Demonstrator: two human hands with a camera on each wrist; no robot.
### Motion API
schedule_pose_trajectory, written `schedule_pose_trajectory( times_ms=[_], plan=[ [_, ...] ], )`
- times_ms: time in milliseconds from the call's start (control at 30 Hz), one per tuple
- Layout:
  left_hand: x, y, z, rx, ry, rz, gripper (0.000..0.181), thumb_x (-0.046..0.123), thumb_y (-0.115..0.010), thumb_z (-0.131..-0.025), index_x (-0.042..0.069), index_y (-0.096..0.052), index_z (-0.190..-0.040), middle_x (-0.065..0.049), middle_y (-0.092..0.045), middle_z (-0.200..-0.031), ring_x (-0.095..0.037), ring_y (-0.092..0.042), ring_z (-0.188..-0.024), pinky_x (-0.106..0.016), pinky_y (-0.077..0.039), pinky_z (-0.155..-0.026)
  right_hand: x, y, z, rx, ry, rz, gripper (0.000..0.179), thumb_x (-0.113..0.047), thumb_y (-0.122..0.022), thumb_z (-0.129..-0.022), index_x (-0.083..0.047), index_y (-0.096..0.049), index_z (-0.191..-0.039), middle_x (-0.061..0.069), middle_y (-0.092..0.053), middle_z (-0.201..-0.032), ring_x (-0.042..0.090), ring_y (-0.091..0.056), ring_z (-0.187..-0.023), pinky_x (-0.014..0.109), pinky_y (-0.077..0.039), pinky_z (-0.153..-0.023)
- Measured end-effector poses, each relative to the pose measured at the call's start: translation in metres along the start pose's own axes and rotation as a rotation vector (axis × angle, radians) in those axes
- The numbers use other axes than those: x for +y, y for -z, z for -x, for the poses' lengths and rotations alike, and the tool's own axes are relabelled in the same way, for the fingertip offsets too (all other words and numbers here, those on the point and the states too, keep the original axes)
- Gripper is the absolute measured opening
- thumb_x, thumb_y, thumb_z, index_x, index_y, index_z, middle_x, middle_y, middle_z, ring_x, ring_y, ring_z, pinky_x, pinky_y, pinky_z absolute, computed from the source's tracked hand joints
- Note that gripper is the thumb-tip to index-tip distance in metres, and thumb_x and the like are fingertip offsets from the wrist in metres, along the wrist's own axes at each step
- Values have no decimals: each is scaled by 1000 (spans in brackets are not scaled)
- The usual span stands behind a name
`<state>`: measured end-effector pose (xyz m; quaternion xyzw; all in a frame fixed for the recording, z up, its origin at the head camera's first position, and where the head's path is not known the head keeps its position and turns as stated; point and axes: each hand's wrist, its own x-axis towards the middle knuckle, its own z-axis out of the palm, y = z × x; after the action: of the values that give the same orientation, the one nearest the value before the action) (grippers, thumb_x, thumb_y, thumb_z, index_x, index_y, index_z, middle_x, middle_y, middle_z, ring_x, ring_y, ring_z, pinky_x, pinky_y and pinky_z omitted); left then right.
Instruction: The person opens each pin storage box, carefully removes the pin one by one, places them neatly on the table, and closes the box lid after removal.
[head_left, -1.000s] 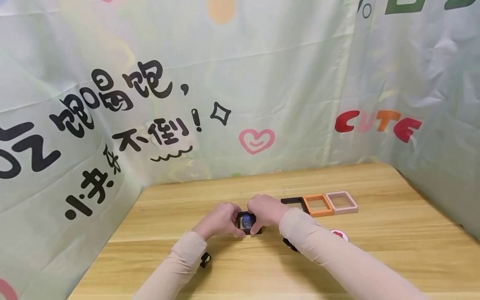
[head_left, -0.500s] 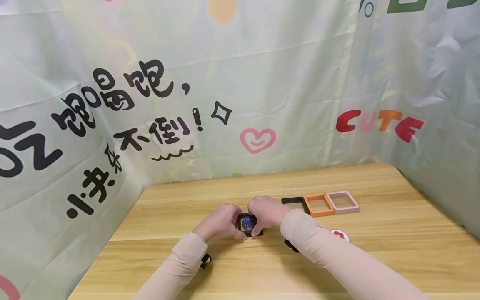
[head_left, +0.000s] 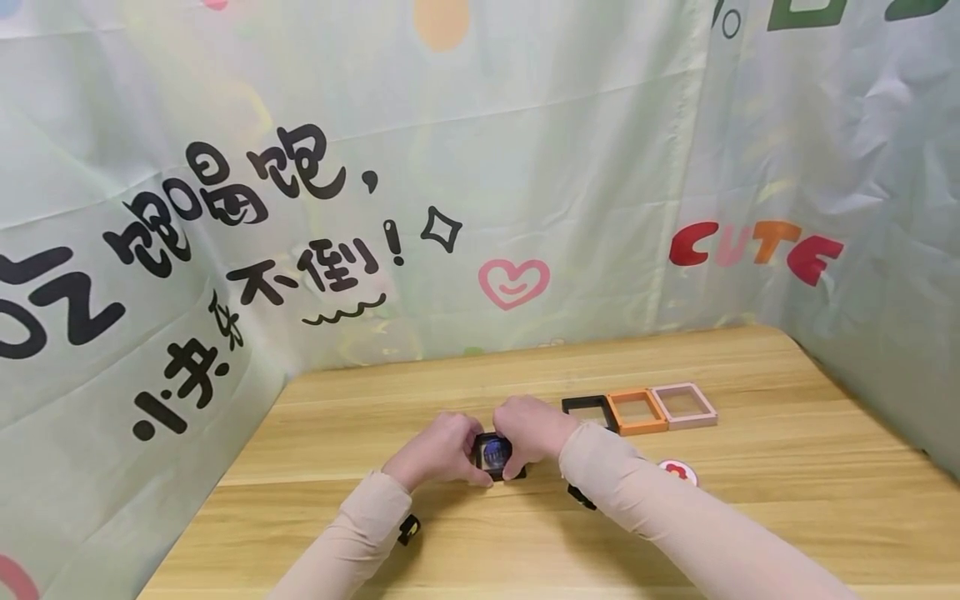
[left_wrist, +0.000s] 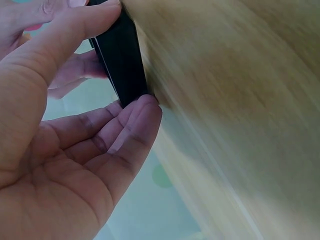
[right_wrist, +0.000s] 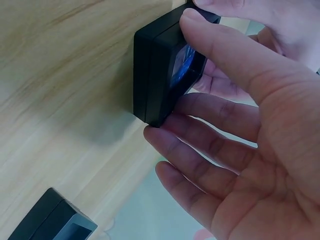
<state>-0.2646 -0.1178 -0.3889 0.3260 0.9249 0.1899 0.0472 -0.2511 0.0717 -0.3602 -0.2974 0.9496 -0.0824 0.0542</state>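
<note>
Between my two hands is a small black square display frame [right_wrist: 150, 75] with a clear window, seen in all views. A blue round piece [head_left: 496, 452] shows inside that window. My left hand [head_left: 442, 450] grips the frame's left side, thumb on the near edge and fingers on the far edge. On the opposite side, my right hand [head_left: 534, 429] holds it the same way, with its thumb lying over a corner in the right wrist view. The frame is at the table surface; whether it rests fully on the wood I cannot tell.
To the right, a black frame [head_left: 587, 401], an orange frame [head_left: 642, 429] and a pink frame [head_left: 693, 422] sit side by side. A white disc with a red flower [head_left: 678, 473] lies nearer, partly behind my right sleeve. Printed cloth [head_left: 585, 208] surrounds the wooden table [head_left: 360, 392].
Both hands, with the display frame between them, have shifted slightly towards me. The grip looks the same, and the row of frames has stayed put.
</note>
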Motion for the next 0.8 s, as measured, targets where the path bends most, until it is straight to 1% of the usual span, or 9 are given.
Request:
schedule_pose_trajectory(
  times_ms=[100, 233, 333, 533, 600, 700, 800],
  plan=[
    [1, 0, 2, -4, 4, 10, 43, 21, -102, -66, 2, -73, -93, -3, -66, -74, -6, -51, -63, -19, -46, -58, -1, 0, 3, 1, -3, -14, 38, -27, -103, -73, -8, -72, -85, -5, -66, -77, 10, -57, -71, 28, -56, -76],
    [3, -1, 5, -11, 30, 30, 44, 21, -102, -66, 2, -73, -94, -3, -67, -75, -6, -52, -64, -20, -48, -59, -2, -1, 5, 6, 9, -12, 37, -26, -103, -72, -8, -72, -83, -5, -66, -77, 10, -57, -71, 28, -56, -76],
    [4, -1, 7, -17, 39, 36, 46, 21, -102, -66, 2, -73, -97, -4, -69, -79, -6, -54, -65, -20, -49, -60, -2, 0, 6, 4, 18, 0, 37, -27, -103, -72, -9, -72, -83, -5, -66, -77, 9, -57, -71, 28, -56, -76],
    [2, 2, 10, -35, 43, 76, 52, 15, -101, -65, -1, -71, -104, -6, -70, -86, -9, -59, -71, -21, -54, -65, -2, 2, 4, -13, 30, -17, 38, -27, -102, -73, -8, -74, -88, -5, -68, -80, 9, -58, -72, 27, -57, -76],
    [0, 2, 10, -38, 42, 81, 52, 17, -101, -65, 0, -71, -103, -6, -70, -87, -9, -59, -72, -21, -54, -66, -2, 3, 4, -25, 29, -31, 38, -27, -102, -73, -7, -74, -88, -5, -67, -80, 8, -58, -71, 27, -57, -74],
    [-2, 2, 9, -40, 23, 71, 51, 22, -101, -65, 2, -72, -101, -5, -70, -86, -8, -59, -72, -20, -53, -67, 0, 3, 6, -47, 15, -64, 37, -27, -102, -73, -7, -74, -89, -5, -67, -80, 8, -59, -71, 27, -57, -73],
    [-4, 1, 8, -45, 20, 73, 51, 27, -101, -65, 5, -72, -101, -3, -70, -85, -8, -59, -73, -21, -54, -68, 5, 4, 9, -69, 5, -114, 37, -27, -101, -75, -7, -75, -92, -2, -70, -85, 9, -60, -74, 28, -58, -75]
  ],
)
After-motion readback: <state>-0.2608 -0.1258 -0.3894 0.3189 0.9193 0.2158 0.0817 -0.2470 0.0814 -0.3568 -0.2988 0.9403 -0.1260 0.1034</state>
